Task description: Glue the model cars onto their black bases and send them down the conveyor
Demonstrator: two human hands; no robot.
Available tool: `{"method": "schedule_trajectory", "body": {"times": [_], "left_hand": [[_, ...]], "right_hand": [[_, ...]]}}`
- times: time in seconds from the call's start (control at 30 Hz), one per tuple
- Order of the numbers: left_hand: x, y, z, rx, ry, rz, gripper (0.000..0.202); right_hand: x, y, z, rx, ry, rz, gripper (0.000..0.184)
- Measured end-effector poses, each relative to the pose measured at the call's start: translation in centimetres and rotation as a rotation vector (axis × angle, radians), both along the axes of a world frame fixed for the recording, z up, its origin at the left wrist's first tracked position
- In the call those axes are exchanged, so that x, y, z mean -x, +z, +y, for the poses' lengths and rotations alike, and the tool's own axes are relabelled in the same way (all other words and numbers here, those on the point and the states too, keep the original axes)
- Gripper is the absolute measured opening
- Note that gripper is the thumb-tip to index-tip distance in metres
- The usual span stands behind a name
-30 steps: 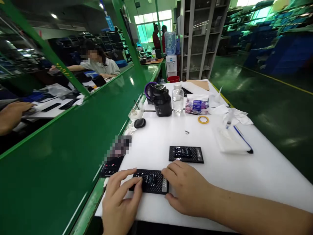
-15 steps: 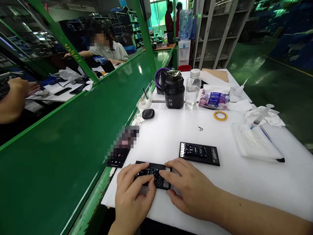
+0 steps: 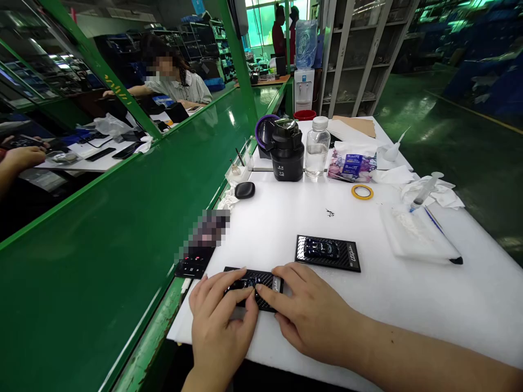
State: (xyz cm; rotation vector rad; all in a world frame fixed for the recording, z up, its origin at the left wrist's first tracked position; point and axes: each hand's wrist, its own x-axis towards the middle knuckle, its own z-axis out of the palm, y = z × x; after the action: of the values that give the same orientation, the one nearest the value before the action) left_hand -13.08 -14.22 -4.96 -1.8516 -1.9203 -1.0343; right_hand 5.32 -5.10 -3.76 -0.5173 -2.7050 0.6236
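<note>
**Checker:** Head view. What sits at the near edge of the surface?

**Inspector:** The left hand (image 3: 218,326) and the right hand (image 3: 312,316) meet over one black carbon-patterned card (image 3: 277,284). It lies flat on the white surface (image 3: 449,310), near the edge beside the green bench rail.

**Checker:** State of the fingers (image 3: 263,291)?

**Inspector:** Extended and spread over the card from both sides, tips close together at its middle. Neither hand is clenched. Whether they are pressing or gripping, I cannot tell; they hide much of the card.

**Checker:** Card count?

**Inspector:** Three dark pieces. One is under the hands. A second carbon-patterned card (image 3: 327,253) lies just beyond, with a glossy dark raised piece at its centre and no hand on it. A third black panel with red marks (image 3: 192,267) lies to the left at the edge, partly obscured by a pixelated patch.

**Checker:** Remaining items?

**Inspector:** One of each: water bottle (image 3: 316,149), black canister (image 3: 287,158), printed packet (image 3: 351,166), yellow tape roll (image 3: 362,191), syringe (image 3: 425,190), tissue pad (image 3: 412,234) and black oval case (image 3: 245,190).

**Checker:** Anyone else?

**Inspector:** One seated co-worker (image 3: 175,84) beyond the green partition, and another person's hand (image 3: 24,158) at far left. Neither reaches this surface.
</note>
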Motion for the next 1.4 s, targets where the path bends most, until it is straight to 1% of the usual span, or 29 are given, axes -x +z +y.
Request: {"method": "schedule_trajectory", "body": {"times": [0.1,0.2,0.27,0.33,0.6,0.8,0.97,1.07,1.23,1.4], "left_hand": [[0.1,0.2,0.0,0.084,0.016,-0.126,0.010],[0.4,0.3,0.1,0.184,0.077,-0.293,0.004],[0.5,0.4,0.2,0.227,0.115,-0.375,0.009],[0.6,0.3,0.4,0.254,0.134,-0.411,0.013],[0.6,0.4,0.8,0.278,0.159,-0.456,0.020],[0.9,0.6,0.6,0.318,0.141,-0.470,0.023],[1.1,0.6,0.6,0.336,0.155,-0.485,0.029],[1.3,0.6,0.6,0.384,0.181,-0.490,0.036],[1.1,1.4,0.7,0.433,0.211,-0.529,0.047],[0.6,2.6,1.0,0.500,0.254,-0.533,0.052]], "right_hand": [[0.1,0.0,-0.1,-0.024,0.005,-0.014,0.052],[0.1,0.0,-0.2,-0.050,0.013,-0.029,0.053],[0.2,0.0,-0.2,-0.055,0.018,-0.041,0.054],[0.4,0.1,-0.3,-0.054,0.022,-0.049,0.054],[0.5,0.1,-0.2,-0.047,0.030,-0.064,0.058],[0.7,0.3,-0.3,-0.058,0.023,-0.079,0.061],[0.8,0.4,0.2,-0.063,0.040,-0.070,0.055],[0.7,0.2,0.0,-0.067,0.027,-0.054,0.055],[0.2,0.1,-1.2,-0.075,-0.030,-0.054,0.058],[-0.4,0.2,-1.6,-0.070,-0.028,-0.048,0.051]]}}
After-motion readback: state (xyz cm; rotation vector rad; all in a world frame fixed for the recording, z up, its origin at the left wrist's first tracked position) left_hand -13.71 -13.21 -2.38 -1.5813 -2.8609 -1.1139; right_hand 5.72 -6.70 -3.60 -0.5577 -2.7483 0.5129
